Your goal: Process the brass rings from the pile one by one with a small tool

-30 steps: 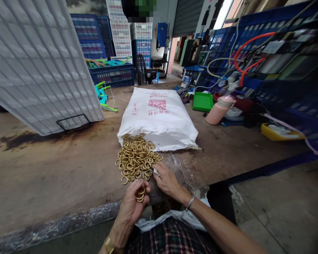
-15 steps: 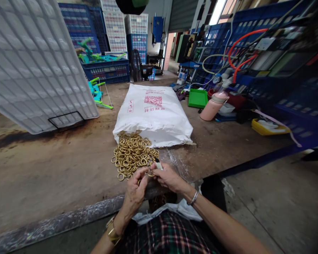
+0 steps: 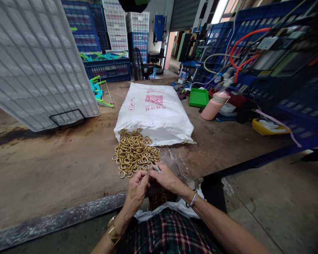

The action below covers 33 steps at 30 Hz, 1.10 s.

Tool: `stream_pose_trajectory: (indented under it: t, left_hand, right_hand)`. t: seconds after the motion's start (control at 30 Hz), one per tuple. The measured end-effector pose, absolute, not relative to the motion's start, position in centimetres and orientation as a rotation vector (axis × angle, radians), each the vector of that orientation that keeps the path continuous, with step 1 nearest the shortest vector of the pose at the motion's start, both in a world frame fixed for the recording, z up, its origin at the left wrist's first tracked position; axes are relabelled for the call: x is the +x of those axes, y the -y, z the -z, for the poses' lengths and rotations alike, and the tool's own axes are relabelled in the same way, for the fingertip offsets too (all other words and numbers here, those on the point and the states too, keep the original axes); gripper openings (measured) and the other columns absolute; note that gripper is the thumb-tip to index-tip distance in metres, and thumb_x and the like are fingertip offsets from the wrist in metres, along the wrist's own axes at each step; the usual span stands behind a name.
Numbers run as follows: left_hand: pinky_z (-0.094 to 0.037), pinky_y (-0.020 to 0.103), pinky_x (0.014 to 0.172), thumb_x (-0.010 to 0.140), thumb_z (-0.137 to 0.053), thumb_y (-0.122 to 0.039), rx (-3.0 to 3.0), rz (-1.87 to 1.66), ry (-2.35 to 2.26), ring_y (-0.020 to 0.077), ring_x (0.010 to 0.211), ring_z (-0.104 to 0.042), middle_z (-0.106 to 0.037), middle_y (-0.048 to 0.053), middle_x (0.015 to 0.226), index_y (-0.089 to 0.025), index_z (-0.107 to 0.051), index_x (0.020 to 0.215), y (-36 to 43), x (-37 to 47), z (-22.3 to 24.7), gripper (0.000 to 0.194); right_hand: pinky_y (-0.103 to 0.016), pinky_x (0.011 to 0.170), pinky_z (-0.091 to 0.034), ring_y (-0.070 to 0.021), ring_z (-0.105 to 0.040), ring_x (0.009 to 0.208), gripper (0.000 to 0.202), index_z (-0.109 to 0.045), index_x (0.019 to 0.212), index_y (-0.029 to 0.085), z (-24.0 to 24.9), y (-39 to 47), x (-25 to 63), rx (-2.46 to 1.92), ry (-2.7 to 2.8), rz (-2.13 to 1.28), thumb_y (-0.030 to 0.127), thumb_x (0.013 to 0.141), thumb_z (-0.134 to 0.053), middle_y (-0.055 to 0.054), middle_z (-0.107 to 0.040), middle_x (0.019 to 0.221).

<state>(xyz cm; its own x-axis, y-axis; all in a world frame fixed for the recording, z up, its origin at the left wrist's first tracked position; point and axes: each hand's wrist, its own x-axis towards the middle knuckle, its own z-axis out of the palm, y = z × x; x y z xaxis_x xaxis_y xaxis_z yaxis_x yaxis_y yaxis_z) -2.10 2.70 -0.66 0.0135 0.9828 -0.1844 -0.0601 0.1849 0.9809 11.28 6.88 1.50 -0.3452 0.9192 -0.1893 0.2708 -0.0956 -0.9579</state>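
My left hand (image 3: 138, 186) is closed, its fingertips pinched on a brass-coloured ring that is mostly hidden. Right beside it, the fingertips nearly meeting, my right hand (image 3: 166, 179) grips a slim marker-like tool (image 3: 155, 167) with a pale body and a dark tip. Just beyond both hands lies a heap of brass-coloured rings (image 3: 134, 151) on the worktable (image 3: 90, 169). The rings spill from the mouth of a white woven sack (image 3: 153, 113) with red print. More rings (image 3: 161, 198) show below the table edge, near my lap.
A large white ribbed crate (image 3: 42, 63) leans at the left, beside blue-green plastic parts (image 3: 98, 91). To the right stand a green tray (image 3: 198, 97), a pink bottle (image 3: 214, 106) and a yellow tray (image 3: 270, 127). Hoses and blue crates are beyond them.
My hands have drawn closer together, and the dark-tipped tool has tilted lower toward the left fingers. The ring visible between the fingers before is now mostly hidden. The view has shifted slightly.
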Motion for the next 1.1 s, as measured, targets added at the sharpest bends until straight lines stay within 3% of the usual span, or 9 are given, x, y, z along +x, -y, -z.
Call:
stream_pose_trajectory:
  t: [0.13, 0.27, 0.57, 0.9, 1.1]
  left_hand:
    - [-0.018, 0.017, 0.036, 0.076, -0.056, -0.051, 0.825, -0.997, -1.076, 0.0043, 0.035, -0.024, -0.036, -0.010, 0.042, -0.019, -0.049, 0.066, -2.4, -1.9, 1.0, 0.034]
    - [-0.019, 0.015, 0.035, 0.073, -0.061, -0.049, 0.716, -1.056, -1.040, 0.0027, 0.036, -0.027, -0.046, -0.008, 0.053, -0.018, -0.049, 0.070, -2.4, -1.7, 0.7, 0.034]
    - [-0.019, 0.016, 0.035, 0.076, -0.057, -0.053, 0.752, -1.098, -1.084, 0.0036, 0.036, -0.025, -0.040, -0.009, 0.047, -0.018, -0.049, 0.072, -2.3, -1.9, 1.3, 0.035]
    - [-0.021, 0.016, 0.036, 0.072, -0.058, -0.055, 0.781, -1.080, -1.201, 0.0038, 0.037, -0.029, -0.043, -0.008, 0.048, -0.018, -0.047, 0.070, -2.4, -1.8, 0.8, 0.038]
    - [-0.023, 0.016, 0.038, 0.072, -0.058, -0.056, 0.824, -1.102, -1.223, 0.0040, 0.039, -0.032, -0.047, -0.007, 0.053, -0.018, -0.047, 0.069, -2.2, -1.9, 1.0, 0.040]
  right_hand:
    - [-0.020, 0.051, -0.029, -0.0086, -0.035, 0.054, 0.020, -0.046, 0.066, 0.018, -1.1, -6.9, 11.4, -1.311, 1.651, -1.473, 0.034, 0.078, -0.047, 0.006, -0.041, 0.057]
    - [-0.021, 0.055, -0.031, -0.0101, -0.041, 0.056, 0.022, -0.047, 0.065, 0.018, -0.8, -6.9, 11.8, -1.360, 1.760, -1.302, 0.026, 0.083, -0.038, 0.003, -0.046, 0.059]
    - [-0.023, 0.060, -0.030, -0.0127, -0.045, 0.062, 0.015, -0.052, 0.076, 0.019, -0.4, -5.8, 12.1, -1.266, 2.341, -0.781, 0.008, 0.074, -0.042, -0.001, -0.054, 0.070]
    - [-0.026, 0.059, -0.028, -0.0146, -0.050, 0.065, 0.021, -0.055, 0.088, 0.016, -0.4, -5.7, 11.5, -1.475, 2.515, -0.611, 0.009, 0.074, -0.040, -0.005, -0.062, 0.080]
    - [-0.025, 0.060, -0.029, -0.0146, -0.052, 0.067, 0.022, -0.053, 0.092, 0.016, 0.1, -5.9, 11.9, -1.396, 2.557, -0.685, 0.011, 0.074, -0.041, -0.006, -0.062, 0.079]
